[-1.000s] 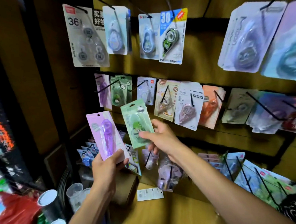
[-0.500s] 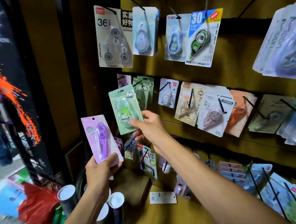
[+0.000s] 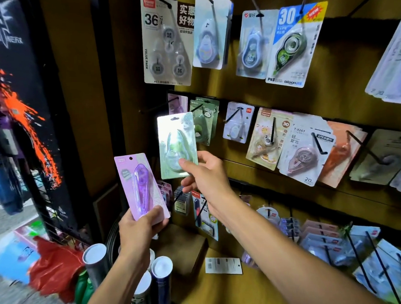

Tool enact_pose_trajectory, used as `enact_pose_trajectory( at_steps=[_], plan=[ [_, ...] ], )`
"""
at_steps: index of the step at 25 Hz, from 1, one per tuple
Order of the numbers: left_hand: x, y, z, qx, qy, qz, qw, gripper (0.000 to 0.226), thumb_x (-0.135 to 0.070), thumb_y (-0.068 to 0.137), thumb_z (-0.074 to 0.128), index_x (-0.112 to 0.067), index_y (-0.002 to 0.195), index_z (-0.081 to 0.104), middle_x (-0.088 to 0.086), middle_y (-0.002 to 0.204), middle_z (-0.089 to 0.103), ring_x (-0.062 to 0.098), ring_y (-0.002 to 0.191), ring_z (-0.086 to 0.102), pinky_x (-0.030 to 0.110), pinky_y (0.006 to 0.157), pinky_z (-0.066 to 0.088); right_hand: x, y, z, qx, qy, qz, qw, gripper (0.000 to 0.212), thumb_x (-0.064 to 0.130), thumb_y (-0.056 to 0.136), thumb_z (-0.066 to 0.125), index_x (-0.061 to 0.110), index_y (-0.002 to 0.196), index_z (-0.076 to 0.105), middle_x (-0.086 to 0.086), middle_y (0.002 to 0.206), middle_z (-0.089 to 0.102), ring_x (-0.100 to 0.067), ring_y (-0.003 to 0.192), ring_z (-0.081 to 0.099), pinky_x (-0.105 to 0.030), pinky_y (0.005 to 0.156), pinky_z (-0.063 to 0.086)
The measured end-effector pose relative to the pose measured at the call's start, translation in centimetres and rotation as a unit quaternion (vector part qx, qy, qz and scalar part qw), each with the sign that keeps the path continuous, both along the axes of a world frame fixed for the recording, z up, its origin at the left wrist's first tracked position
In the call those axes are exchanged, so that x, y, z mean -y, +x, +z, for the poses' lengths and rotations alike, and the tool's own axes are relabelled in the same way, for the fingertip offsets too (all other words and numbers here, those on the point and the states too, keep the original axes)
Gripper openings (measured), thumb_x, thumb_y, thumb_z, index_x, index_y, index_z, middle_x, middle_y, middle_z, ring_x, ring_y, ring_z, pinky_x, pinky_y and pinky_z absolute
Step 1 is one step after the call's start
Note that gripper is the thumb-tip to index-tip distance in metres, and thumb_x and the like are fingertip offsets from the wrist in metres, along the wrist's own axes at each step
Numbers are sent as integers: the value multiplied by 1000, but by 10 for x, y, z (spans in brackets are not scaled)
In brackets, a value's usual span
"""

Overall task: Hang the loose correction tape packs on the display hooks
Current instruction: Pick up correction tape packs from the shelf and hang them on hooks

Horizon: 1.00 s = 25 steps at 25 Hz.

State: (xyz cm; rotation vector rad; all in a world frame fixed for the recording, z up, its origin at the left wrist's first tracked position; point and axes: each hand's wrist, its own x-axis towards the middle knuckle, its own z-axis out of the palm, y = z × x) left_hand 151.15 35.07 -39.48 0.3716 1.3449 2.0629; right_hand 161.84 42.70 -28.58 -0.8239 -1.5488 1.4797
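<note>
Two packs in hand: my right hand pinches the green pack, my left hand grips the purple pack. The green pack's hole sits just below-left of the green-stocked hook; next it must slide onto that tip.

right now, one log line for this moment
left hand: holds purple pack | right hand: pinches green pack, raised near hanging green packs | not yet hooked

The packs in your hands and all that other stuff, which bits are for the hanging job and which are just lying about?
For the job:
- green pack, held by the right hand
- purple pack, held by the left hand
- display hooks

Just lying about:
- red bag
- white-capped tubes
- loose white card
</note>
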Motion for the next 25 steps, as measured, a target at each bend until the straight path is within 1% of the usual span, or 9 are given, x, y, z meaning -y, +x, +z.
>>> enact_pose_trajectory(
  at_steps=[3, 7, 12, 16, 18, 20, 23, 24, 25],
  plan=[
    [-2, -2, -1, -1, 0, -1, 1000, 26, 4, 86, 65, -3, 111, 63, 16, 97, 69, 33, 82, 66, 26, 61, 60, 2, -3, 1, -3, -4, 5, 1000, 15, 15, 90, 66, 12, 104, 59, -2, 82, 69, -14, 51, 55, -27, 51, 53],
    [-2, -3, -2, -1, 1, -6, 1000, 29, 3, 86, 66, -3, 114, 62, 18, 101, 70, 33, 84, 67, 28, 63, 61, 5, -6, 0, -3, 0, 10, 1000, 11, 15, 91, 65, 15, 98, 58, -2, 81, 69, -14, 50, 55, -27, 50, 53],
    [-2, -7, -7, 2, 3, -4, 1000, 33, 2, 86, 66, 0, 119, 60, 20, 105, 69, 36, 89, 68, 28, 63, 61, 6, -8, -5, -7, 1, -5, 1000, 12, 17, 90, 66, 15, 100, 59, -4, 84, 71, -11, 49, 56, -27, 51, 52],
    [-5, -8, -6, 8, 8, -6, 1000, 31, 3, 87, 65, 0, 118, 61, 20, 105, 68, 36, 90, 66, 25, 59, 59, 5, -12, -4, 40, 43, -39, 998, 14, 19, 90, 65, 12, 101, 59, -6, 86, 72, -11, 49, 56, -24, 47, 53],
    [-6, -9, -5, 8, 12, -5, 1000, 30, 4, 87, 64, 0, 117, 61, 21, 105, 68, 35, 89, 66, 24, 58, 59, 4, -14, -5, 69, 60, -57, 994, 15, 21, 90, 65, 11, 101, 60, -8, 88, 73, -11, 50, 57, -27, 50, 54],
    [-6, -10, -4, 10, 12, -7, 1000, 28, 4, 87, 64, 1, 115, 61, 19, 101, 69, 33, 85, 66, 25, 58, 59, 5, -15, -6, 76, 59, -66, 993, 16, 21, 90, 65, 10, 102, 62, -9, 89, 73, -11, 50, 57, -28, 52, 55],
    [-5, -11, -3, 2, -3, -4, 1000, 26, 1, 86, 66, -2, 111, 64, 10, 89, 72, 23, 70, 70, 31, 65, 58, 7, -16, -8, 39, 25, -63, 997, 17, 20, 90, 65, 9, 103, 63, -9, 90, 72, -11, 51, 57, -26, 50, 53],
    [-5, -11, -2, 1, -5, -1, 1000, 25, 1, 86, 66, -2, 111, 64, 10, 90, 72, 22, 69, 70, 31, 66, 59, 8, -15, -8, 29, 13, -63, 998, 17, 20, 91, 65, 8, 103, 63, -9, 88, 72, -12, 51, 56, -25, 49, 53],
    [-4, -12, -2, 3, -3, 2, 1000, 26, 1, 86, 66, -2, 111, 64, 12, 93, 71, 24, 71, 70, 30, 64, 60, 6, -15, -7, 25, 5, -62, 998, 17, 19, 91, 65, 8, 103, 63, -10, 86, 71, -12, 51, 56, -24, 48, 52]
  ],
)
